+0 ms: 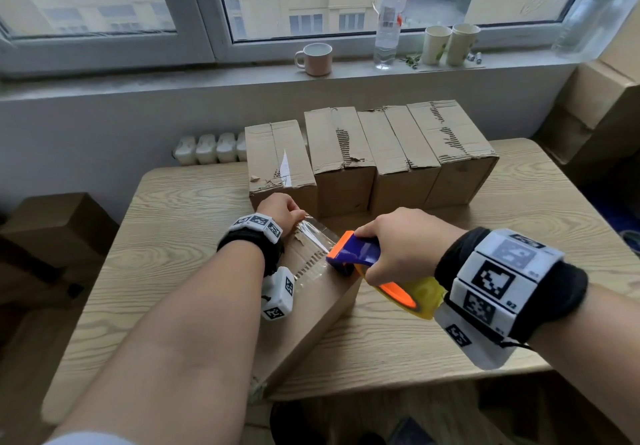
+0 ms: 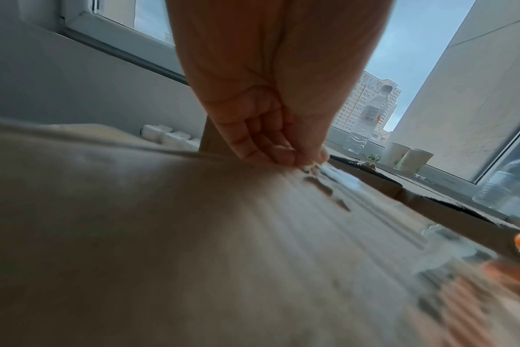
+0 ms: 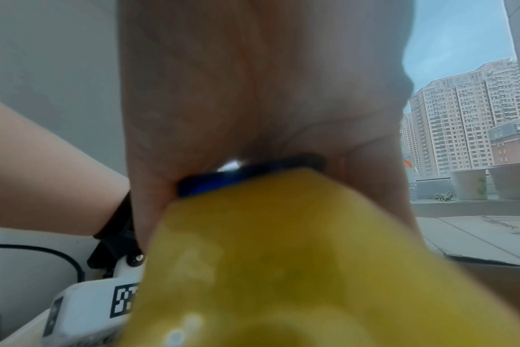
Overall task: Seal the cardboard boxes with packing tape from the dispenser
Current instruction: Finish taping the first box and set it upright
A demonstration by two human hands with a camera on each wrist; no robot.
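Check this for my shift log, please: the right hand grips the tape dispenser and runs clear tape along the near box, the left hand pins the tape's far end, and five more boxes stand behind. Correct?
Not quite: the head view shows four boxes behind, not five. Otherwise yes: the right hand grips the tape dispenser, clear tape runs along the near box, and the left hand pins its far end.
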